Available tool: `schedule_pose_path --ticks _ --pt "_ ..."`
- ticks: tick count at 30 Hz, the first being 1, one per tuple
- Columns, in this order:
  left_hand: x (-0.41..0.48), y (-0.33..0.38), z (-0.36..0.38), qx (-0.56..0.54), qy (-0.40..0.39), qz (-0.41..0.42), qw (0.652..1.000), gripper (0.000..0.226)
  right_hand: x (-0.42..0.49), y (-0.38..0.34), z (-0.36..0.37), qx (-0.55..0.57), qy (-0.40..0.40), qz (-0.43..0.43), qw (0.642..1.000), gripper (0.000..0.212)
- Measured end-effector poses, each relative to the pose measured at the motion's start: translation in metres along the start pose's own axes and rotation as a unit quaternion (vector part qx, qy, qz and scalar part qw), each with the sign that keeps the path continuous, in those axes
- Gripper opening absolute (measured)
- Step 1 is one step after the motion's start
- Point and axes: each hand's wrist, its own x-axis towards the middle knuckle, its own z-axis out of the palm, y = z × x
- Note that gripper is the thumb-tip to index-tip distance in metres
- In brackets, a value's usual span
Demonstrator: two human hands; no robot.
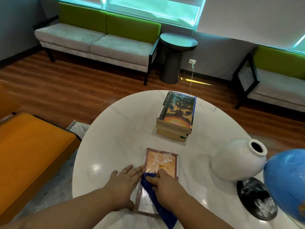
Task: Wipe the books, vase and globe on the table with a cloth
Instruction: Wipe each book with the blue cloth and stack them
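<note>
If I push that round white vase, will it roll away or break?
The white vase looks glossy and ceramic, so it would probably feel slippery and could crack on the hard table. Its round belly suggests it may roll if tipped, perhaps into the globe beside it.

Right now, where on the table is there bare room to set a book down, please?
Bare marble lies left of the book stack toward the table rim, and between the stack and the single book. Crowded at right: vase, globe.
</note>
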Motion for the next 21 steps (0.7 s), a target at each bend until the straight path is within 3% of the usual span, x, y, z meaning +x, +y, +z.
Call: schedule_pose_path --ticks 5,11,16,21 --pt "0.000 0.003 0.000 0.016 0.002 0.001 1.000 0.119 -0.004 0.012 0.003 -0.042 -0.045 0.026 0.998 0.035" --pt "0.002 0.000 0.003 0.010 0.003 -0.005 1.000 0.121 -0.005 -0.001 0.002 0.053 0.014 0.044 0.998 0.021" --pt "0.004 -0.001 0.001 0.012 0.004 -0.022 1.000 0.126 -0.009 0.001 0.007 0.023 -0.054 0.027 0.998 0.020" --pt "0.001 0.001 0.000 0.017 0.004 -0.049 0.999 0.129 0.005 -0.010 0.006 0.041 0.030 0.023 0.998 0.024"
